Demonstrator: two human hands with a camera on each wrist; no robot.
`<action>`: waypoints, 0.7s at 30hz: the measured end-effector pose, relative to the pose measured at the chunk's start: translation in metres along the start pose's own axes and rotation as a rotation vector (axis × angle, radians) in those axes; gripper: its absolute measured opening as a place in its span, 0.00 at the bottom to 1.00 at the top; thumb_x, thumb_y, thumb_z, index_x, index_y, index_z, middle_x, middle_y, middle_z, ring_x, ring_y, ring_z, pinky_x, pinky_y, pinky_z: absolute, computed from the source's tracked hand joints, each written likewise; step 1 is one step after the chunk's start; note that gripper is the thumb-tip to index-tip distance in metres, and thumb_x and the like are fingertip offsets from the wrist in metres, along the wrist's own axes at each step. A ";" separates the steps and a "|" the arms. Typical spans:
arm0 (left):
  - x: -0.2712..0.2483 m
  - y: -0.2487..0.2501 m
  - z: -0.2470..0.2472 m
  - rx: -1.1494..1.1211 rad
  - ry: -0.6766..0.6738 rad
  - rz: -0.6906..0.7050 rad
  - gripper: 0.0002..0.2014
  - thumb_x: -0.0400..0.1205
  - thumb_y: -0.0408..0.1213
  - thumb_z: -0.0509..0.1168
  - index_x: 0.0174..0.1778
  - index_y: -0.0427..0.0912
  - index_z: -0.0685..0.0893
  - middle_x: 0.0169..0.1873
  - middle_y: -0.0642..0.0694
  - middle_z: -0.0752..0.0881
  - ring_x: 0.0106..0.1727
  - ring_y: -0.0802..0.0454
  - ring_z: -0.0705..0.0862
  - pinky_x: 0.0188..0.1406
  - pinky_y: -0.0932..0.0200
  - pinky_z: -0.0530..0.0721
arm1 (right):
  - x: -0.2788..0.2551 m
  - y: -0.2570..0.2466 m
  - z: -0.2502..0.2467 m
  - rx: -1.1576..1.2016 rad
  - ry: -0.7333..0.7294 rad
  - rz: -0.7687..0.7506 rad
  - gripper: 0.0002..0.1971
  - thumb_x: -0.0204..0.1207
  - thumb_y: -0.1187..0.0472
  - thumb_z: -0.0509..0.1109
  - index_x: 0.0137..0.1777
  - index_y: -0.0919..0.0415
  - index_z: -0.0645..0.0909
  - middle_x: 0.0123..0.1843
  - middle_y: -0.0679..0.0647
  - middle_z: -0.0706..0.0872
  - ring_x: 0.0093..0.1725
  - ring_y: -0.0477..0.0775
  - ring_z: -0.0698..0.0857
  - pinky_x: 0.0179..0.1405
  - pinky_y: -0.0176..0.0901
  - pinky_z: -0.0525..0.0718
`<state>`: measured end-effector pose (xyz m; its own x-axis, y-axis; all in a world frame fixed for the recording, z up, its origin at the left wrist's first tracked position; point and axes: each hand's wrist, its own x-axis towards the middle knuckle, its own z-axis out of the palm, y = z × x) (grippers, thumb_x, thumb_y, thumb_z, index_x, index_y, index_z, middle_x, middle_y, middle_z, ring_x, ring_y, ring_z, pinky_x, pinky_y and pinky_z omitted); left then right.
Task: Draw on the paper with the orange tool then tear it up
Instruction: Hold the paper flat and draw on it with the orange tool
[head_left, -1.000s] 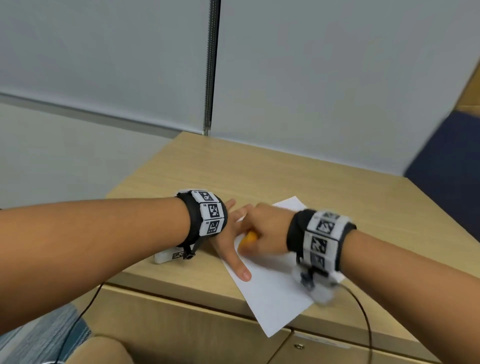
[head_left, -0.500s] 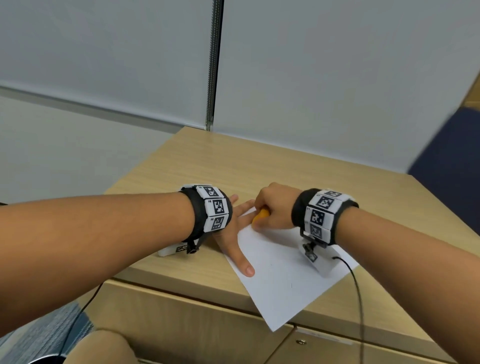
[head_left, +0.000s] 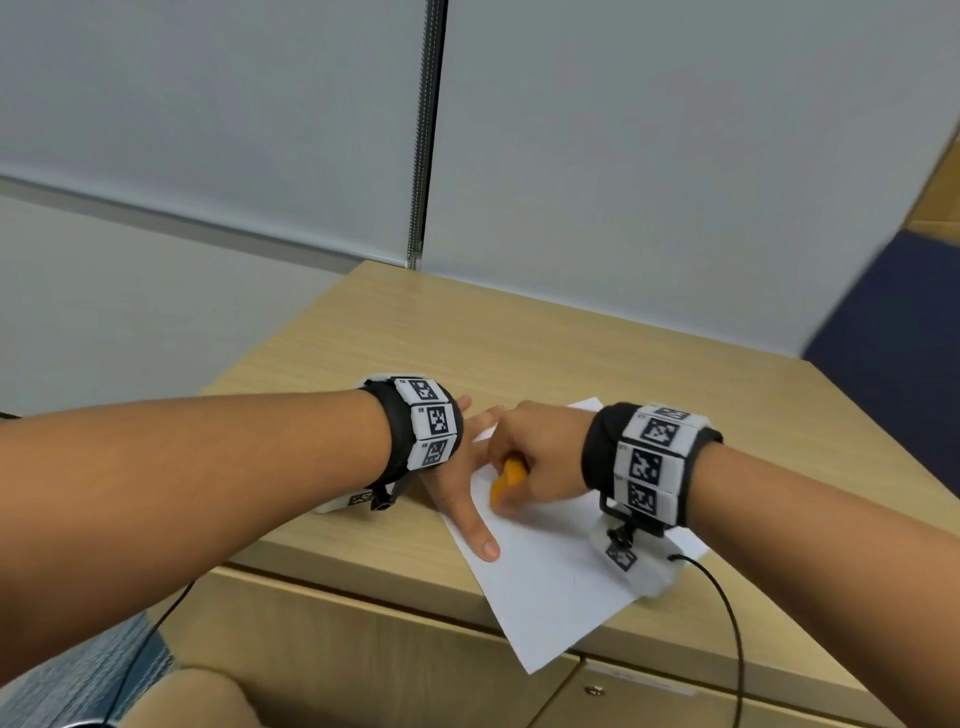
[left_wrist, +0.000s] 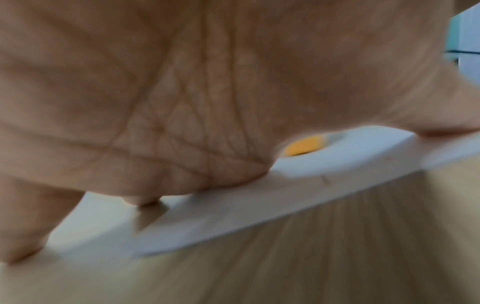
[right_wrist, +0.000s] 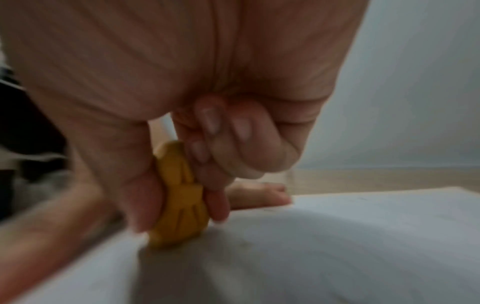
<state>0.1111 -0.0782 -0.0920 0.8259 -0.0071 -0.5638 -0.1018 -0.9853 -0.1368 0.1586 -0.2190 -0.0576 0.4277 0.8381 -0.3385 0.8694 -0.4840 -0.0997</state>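
Head view, right hand: My right hand (head_left: 540, 457) is clamped round the orange tool (head_left: 506, 480), with its lower end on the paper (head_left: 550, 587). Half a second ago it was at the far edge of the paper. It has come back toward me and now sits just beside my left thumb.
Head view, left hand: My left hand (head_left: 454, 478) lies flat, fingers spread, on the left edge of the paper. It has not shifted over the last second.
Head view, paper: In one piece, lying askew on the desk (head_left: 571, 353), near corner past the front edge. Position unchanged.
Left wrist view: The left hand (left_wrist: 182, 92) presses down on the paper (left_wrist: 311, 185). The orange tool (left_wrist: 303, 146) shows beyond it on the paper, and a short faint mark lies near it.
Right wrist view: Thumb and fingers pinch the orange tool (right_wrist: 179, 201) upright, bottom end touching the paper (right_wrist: 337, 236). The picture is blurred.
Meaning for the task: The far-then-near travel reads as one drawing stroke and its return. I judge the drawing step under way, with only faint marks so far. Tearing has not begun.
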 end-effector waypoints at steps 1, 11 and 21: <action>0.000 0.000 0.000 0.003 -0.021 -0.013 0.67 0.52 0.88 0.63 0.84 0.72 0.37 0.86 0.50 0.26 0.83 0.35 0.23 0.81 0.22 0.39 | -0.002 -0.004 0.000 0.013 -0.067 -0.031 0.13 0.73 0.50 0.79 0.38 0.60 0.86 0.26 0.43 0.78 0.27 0.42 0.77 0.30 0.36 0.77; -0.020 0.007 -0.010 -0.045 -0.050 -0.078 0.63 0.62 0.80 0.69 0.87 0.64 0.40 0.84 0.43 0.25 0.86 0.37 0.30 0.86 0.36 0.39 | 0.004 -0.024 0.000 -0.058 -0.044 -0.070 0.15 0.71 0.50 0.79 0.29 0.50 0.77 0.33 0.48 0.84 0.35 0.52 0.85 0.37 0.46 0.86; 0.001 -0.001 0.002 -0.038 0.031 0.009 0.71 0.54 0.84 0.68 0.78 0.70 0.22 0.84 0.54 0.23 0.84 0.34 0.25 0.77 0.20 0.34 | 0.009 0.029 -0.006 -0.070 0.144 0.181 0.16 0.71 0.45 0.72 0.37 0.58 0.85 0.35 0.54 0.87 0.38 0.60 0.86 0.41 0.53 0.88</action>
<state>0.1105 -0.0769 -0.0940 0.8421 -0.0207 -0.5390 -0.0888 -0.9909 -0.1007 0.1894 -0.2245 -0.0575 0.6049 0.7689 -0.2074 0.7881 -0.6153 0.0176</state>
